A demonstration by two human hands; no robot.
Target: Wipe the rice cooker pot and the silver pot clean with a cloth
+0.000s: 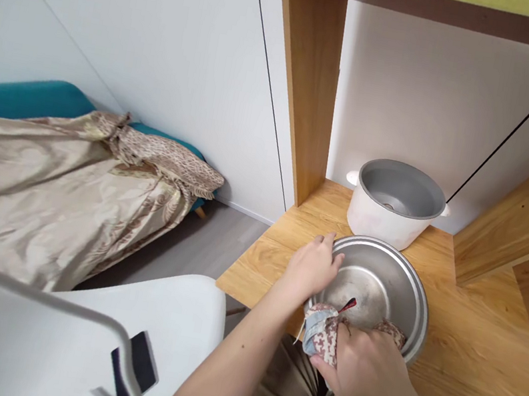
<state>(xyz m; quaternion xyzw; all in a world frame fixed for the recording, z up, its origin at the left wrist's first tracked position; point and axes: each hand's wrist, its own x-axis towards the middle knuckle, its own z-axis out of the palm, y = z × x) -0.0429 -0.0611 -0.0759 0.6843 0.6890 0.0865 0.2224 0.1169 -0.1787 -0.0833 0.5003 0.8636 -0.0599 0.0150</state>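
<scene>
**Currently: Both Hands on the Steel Bowl**

Right-hand fingers are clenched over a patterned cloth (323,333), pressing it against the near inner wall of the steel bowl (375,291). The cloth is bunched; part of it spills over the bowl's near rim on the left side, and a smaller part shows at the rim to the right of the knuckles. A short red tag sticks up from the cloth inside the bowl. The right hand (365,370) covers most of the cloth, back of the hand upward, forearm running toward the lower right corner.

Left-hand fingers are curled over the bowl's left rim, fingertips just inside, thumb side outside, grasping the rim. The left hand (311,267) lies to the left of the bowl, its forearm leading down to the lower edge of the view.

The steel bowl rests on a wooden desk (468,340), close to the desk's near edge. Just behind the bowl, touching or nearly touching its far rim, stands a white pot (382,221) with a grey interior and no lid. Left of the bowl, past the desk edge, is a white chair (164,310). Further left of the bowl lies a beige quilt (43,188) on a teal sofa (22,97).
</scene>
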